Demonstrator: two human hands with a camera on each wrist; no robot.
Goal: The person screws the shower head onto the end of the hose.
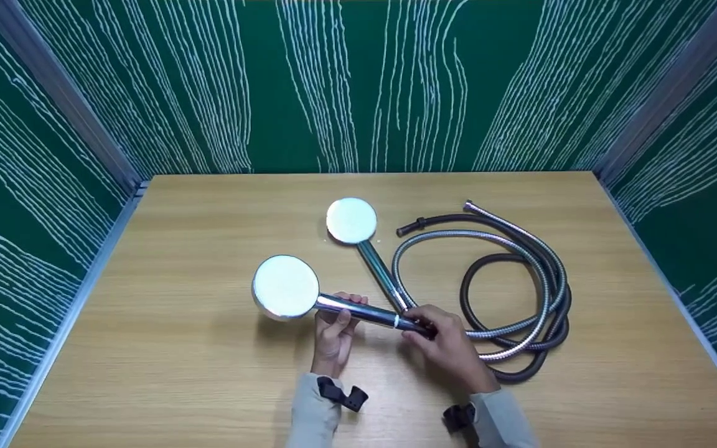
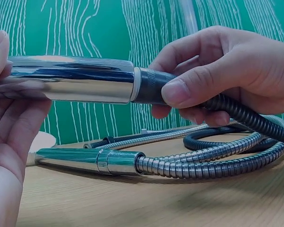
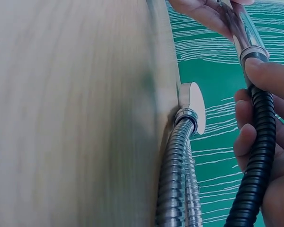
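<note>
A chrome shower head [image 1: 285, 286] with a round white face is held above the table, its handle slanting down to the right. My left hand [image 1: 333, 339] holds the handle from below, thumb on its near side. At the handle's end, my right hand [image 1: 452, 348] pinches the black connector [image 2: 151, 86] of a black ribbed hose [image 3: 260, 137] between thumb and fingers. A pale ring [image 2: 136, 85] shows between handle and connector. Behind lies a second shower head [image 1: 351, 221], with a silver hose [image 1: 458, 234] joined to its handle.
Both hoses coil together on the right of the wooden table [image 1: 178, 249]. The black hose's free end [image 1: 403, 231] and the silver hose's free end [image 1: 469, 205] lie toward the back. Green walls [image 1: 271, 143] with white streaks stand behind and at both sides.
</note>
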